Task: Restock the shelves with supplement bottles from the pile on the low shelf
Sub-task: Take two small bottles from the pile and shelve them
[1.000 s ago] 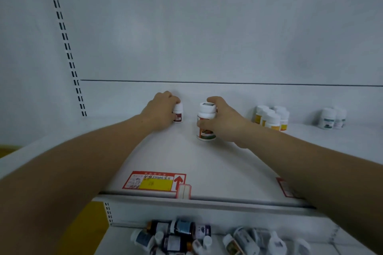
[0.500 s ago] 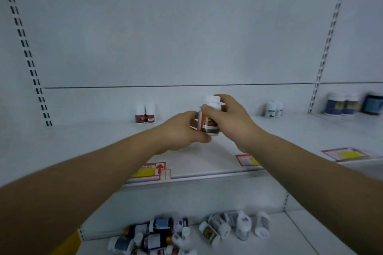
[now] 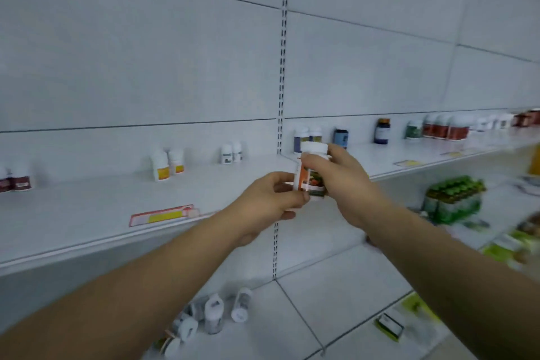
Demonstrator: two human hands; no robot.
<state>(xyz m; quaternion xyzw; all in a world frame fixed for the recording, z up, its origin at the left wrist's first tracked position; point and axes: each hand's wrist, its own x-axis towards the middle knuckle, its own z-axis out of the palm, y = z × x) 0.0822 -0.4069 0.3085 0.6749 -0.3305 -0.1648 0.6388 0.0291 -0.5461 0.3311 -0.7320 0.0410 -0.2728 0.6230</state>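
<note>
A green shrink-wrapped pack (image 3: 452,199) sits at right; a red-yellow label (image 3: 162,215) marks the shelf edge.

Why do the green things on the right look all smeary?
In the head view, the green packs near the right edge are smeared by motion blur, and the wide lens bends the shelf lines. The bottle held by both hands stays fairly sharp. The light is soft, without hard shadows.

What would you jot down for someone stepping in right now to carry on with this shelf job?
Left hand: pinches the lower part of the orange-label bottle.
Right hand: grips the same bottle from the right, held in the air in front of the upper shelf.
Done: small groups of bottles already stand along the back of that shelf.
Left: set this bottle down, then fetch more from the pile on the low shelf.
</note>
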